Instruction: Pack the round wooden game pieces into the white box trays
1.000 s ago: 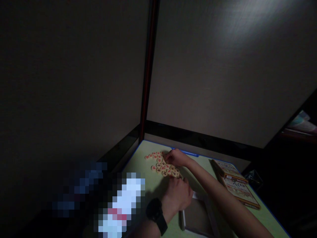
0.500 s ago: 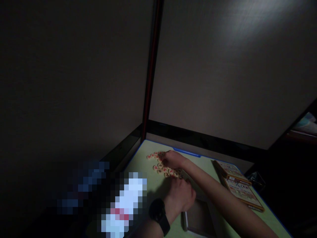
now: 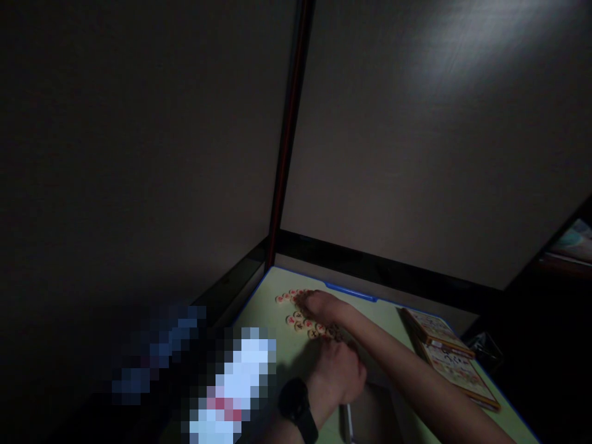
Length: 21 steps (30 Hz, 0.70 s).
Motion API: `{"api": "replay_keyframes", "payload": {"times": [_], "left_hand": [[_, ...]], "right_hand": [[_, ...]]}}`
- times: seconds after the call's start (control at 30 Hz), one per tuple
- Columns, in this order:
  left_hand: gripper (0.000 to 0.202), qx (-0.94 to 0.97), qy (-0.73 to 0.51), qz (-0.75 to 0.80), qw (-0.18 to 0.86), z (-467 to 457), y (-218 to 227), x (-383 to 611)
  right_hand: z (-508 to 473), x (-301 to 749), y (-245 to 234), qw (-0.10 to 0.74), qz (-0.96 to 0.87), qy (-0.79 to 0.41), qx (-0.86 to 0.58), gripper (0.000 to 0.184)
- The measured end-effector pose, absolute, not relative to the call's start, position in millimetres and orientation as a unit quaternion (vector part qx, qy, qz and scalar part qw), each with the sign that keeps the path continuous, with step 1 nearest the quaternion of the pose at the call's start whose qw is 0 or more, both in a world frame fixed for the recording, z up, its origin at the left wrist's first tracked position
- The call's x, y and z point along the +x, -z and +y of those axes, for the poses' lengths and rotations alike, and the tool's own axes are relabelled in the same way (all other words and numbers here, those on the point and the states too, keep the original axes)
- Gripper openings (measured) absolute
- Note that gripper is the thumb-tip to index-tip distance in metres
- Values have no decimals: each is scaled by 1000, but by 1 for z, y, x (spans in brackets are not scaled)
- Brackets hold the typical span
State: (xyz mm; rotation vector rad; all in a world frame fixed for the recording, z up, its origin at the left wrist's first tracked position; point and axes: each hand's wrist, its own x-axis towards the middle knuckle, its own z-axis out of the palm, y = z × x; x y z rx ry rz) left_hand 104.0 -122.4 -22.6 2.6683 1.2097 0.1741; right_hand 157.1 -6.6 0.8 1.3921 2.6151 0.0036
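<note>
Round wooden Chinese chess pieces with red or black characters lie in a loose group on the pale green table. At the near edge of the group is my left hand, a dark watch on its wrist. Its fingers are curled down at the closest pieces, and what they pinch is hidden. My right hand reaches across from the right to the far pieces, its fingers bent in among them; the fingertips are covered by the hand itself. Below my left hand is an open shallow box, partly hidden by my arms.
Two flat printed boxes overlap on the table's right side. A blue handle is set in the far table edge, close to the wall. Blurred-out bright shape stands at the left. The room is dim.
The view has tilted slightly, so everything sits a little lower. My right hand has shifted slightly among the far pieces; my left hand stays by the near ones.
</note>
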Motion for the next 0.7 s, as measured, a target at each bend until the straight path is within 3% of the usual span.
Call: {"api": "replay_keyframes", "payload": {"times": [0.3,0.5,0.7], "left_hand": [[39,897,-78,421,113,-119,22,102],[32,864,-128,480,83,-108,15,94],[30,817,-162,553,14,-86,16,82]], "right_hand": [[-29,227,-15,-2,836,40,547,19],[-55,275,10,-180,796,134,562,20],[-70,285,24,-240,792,165,536,32]]}}
